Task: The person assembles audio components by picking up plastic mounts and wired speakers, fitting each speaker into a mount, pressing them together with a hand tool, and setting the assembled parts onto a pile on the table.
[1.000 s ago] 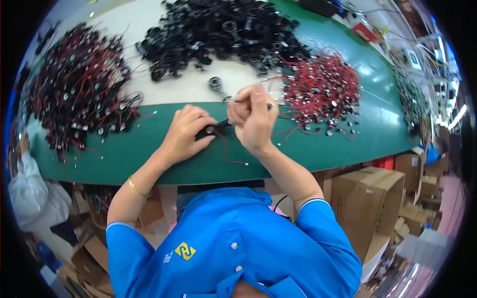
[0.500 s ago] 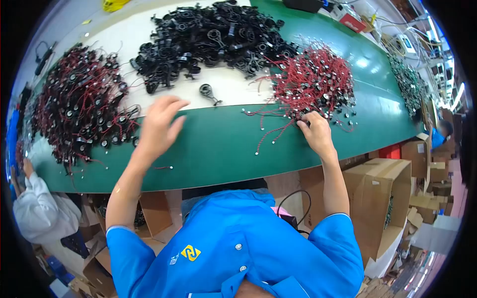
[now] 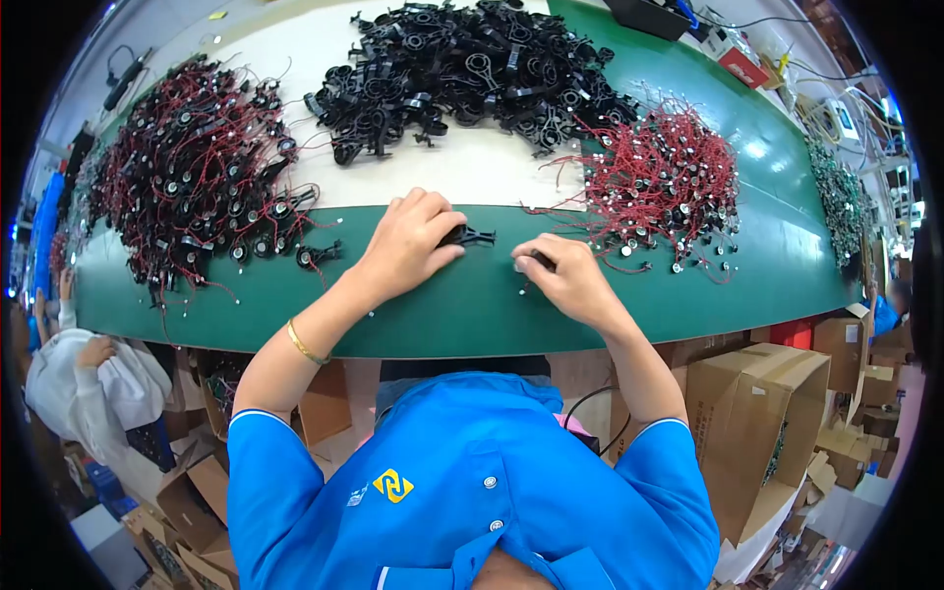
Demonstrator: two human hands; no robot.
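My left hand (image 3: 405, 246) rests on the green table (image 3: 442, 315) and grips a small black plastic holder (image 3: 470, 236), whose end sticks out to the right of my fingers. My right hand (image 3: 562, 275) lies just right of it, fingers closed on a small red-wired part (image 3: 536, 262) that is mostly hidden under them. Both hands meet near the table's front middle. A heap of black holders (image 3: 462, 74) lies at the back, and a heap of red-wired parts (image 3: 664, 182) sits close to the right hand.
A large pile of assembled black pieces with red wires (image 3: 192, 182) fills the left of the table. A white sheet (image 3: 442, 167) lies under the back piles. Cardboard boxes (image 3: 757, 413) stand below the table edge at right. Another person in white (image 3: 79, 379) sits at left.
My left hand came back from the left pile and took up a black holder. My right hand left the red-wired heap with a part and moved in beside the left hand.
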